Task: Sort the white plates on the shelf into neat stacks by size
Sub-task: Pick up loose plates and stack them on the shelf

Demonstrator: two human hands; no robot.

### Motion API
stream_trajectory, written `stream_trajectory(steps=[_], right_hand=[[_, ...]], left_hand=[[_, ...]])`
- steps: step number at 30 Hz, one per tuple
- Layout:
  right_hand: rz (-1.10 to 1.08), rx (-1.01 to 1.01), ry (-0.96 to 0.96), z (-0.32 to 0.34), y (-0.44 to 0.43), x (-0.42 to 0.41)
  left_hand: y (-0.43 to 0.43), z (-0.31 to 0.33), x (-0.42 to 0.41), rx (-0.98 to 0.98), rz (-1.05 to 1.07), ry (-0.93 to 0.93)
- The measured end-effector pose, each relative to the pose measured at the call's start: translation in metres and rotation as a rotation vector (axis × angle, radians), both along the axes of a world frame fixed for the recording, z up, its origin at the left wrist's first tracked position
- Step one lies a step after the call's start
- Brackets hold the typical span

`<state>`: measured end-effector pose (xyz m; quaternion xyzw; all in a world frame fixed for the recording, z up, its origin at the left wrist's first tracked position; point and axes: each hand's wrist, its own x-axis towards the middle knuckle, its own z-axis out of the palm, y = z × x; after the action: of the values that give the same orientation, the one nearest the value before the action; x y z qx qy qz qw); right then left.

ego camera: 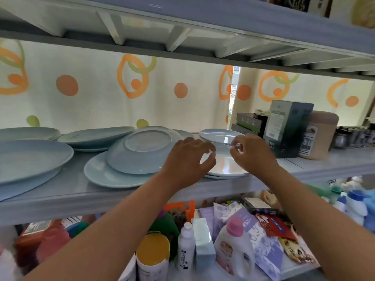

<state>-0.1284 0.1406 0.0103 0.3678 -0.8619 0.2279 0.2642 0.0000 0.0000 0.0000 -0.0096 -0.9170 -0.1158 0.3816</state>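
White plates lie along the grey shelf. A small stack of plates sits at the shelf's front, right of centre. My left hand hovers over its left side, fingers spread and holding nothing. My right hand hangs over the stack's right side, fingers curled loosely and empty. Behind them lies another small plate. Left of my hands an upturned plate rests tilted on a larger plate. Big plates are stacked at the far left, with more plates behind.
A dark box, a brown jar and small jars stand at the shelf's right. A patterned curtain hangs behind. The upper shelf is close overhead. Bottles and packets crowd the level below.
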Motion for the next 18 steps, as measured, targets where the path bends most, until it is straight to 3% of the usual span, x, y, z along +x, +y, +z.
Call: stream_trajectory(steps=[3,7,14,18], right_hand=[[-0.131,-0.053,-0.007,0.002,0.019,-0.004],[-0.238,0.051,-0.287,-0.002,0.035,-0.012],[-0.105,-0.059,-0.747,-0.003,0.040,-0.013],[-0.113,-0.031,-0.757,0.000,0.035,-0.012]], left_hand=[[0.009,-0.004,-0.003,-0.072,-0.159,-0.067],[0.020,-0.012,-0.008,-0.178,-0.262,-0.214],[0.022,-0.016,-0.016,-0.135,-0.259,-0.226],[0.024,-0.015,-0.017,-0.120,-0.251,-0.236]])
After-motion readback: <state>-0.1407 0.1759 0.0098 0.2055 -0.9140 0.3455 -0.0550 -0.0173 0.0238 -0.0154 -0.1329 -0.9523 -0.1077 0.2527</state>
